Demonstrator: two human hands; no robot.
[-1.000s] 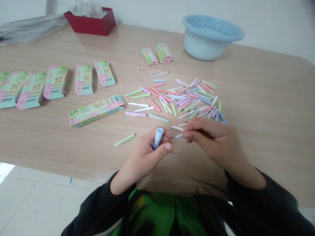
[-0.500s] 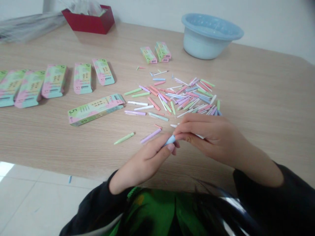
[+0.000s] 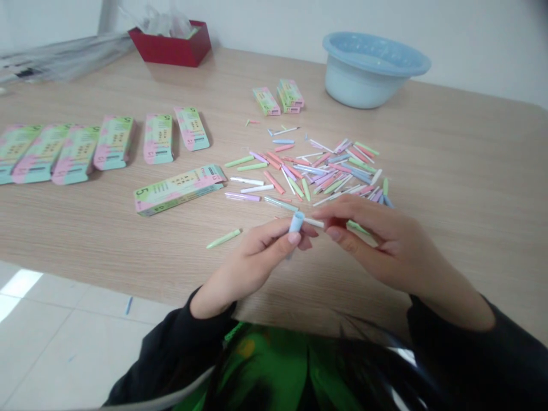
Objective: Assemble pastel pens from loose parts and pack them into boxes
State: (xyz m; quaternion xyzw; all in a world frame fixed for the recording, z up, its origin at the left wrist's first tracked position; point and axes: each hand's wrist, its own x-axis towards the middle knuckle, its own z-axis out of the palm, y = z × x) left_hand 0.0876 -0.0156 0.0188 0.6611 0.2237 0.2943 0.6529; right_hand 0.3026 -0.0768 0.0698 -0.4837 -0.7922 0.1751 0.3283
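Note:
My left hand (image 3: pixel 261 251) is closed around a light-blue pen barrel (image 3: pixel 296 221), its round open end pointing up between thumb and index finger. Just to the right hovers my right hand (image 3: pixel 377 234), thumb and fingers apart. A white stick-like piece (image 3: pixel 314 222) shows between the two hands, close to the right fingertips; whether they touch it I cannot tell. Beyond the hands spreads a pile of pastel pen parts (image 3: pixel 334 165) and thin white refills. A green pen piece (image 3: pixel 224 238) lies left of my left hand.
An opened pen box (image 3: pixel 180 189) lies left of the pile, with a row of similar boxes (image 3: pixel 113 142) further left. Behind are small stacked boxes (image 3: pixel 291 95), a blue basin (image 3: pixel 372 71) and a red container (image 3: pixel 171 48) with plastic bags. A blue piece (image 3: pixel 129 305) is on the floor.
My right fingers have come away from the blue barrel and parted. My left hand has turned the barrel more upright. The view has shifted slightly to the left.

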